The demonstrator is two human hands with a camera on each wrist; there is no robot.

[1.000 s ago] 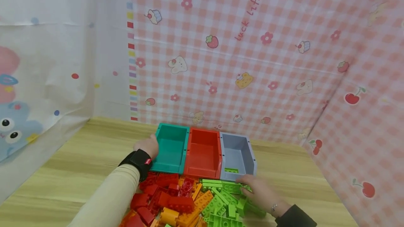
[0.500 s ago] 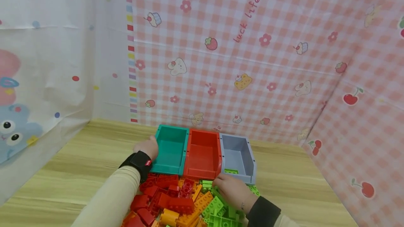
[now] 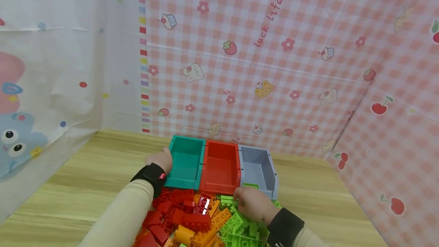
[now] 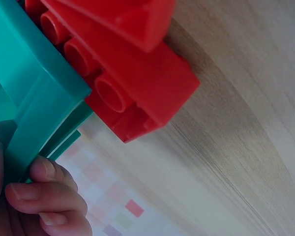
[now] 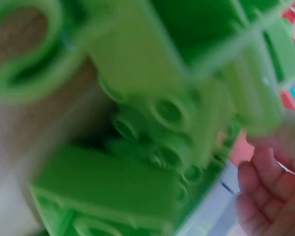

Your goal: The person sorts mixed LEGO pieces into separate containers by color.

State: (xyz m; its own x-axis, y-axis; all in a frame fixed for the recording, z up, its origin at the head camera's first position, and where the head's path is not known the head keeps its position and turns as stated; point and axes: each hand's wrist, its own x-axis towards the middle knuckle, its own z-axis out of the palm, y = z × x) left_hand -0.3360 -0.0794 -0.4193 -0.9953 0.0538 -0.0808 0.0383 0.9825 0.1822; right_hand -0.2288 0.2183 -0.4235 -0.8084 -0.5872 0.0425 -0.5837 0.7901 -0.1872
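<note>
While the left grip clasps the teal bin by its left wall, the right grip, fingers curled, sits at the green bricks just before the grey bin; whether it pinches one, I cannot tell.

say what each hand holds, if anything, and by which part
The left hand grips the teal bin by its outer side wall. The right hand is at the green bricks; whether it holds one cannot be told.
</note>
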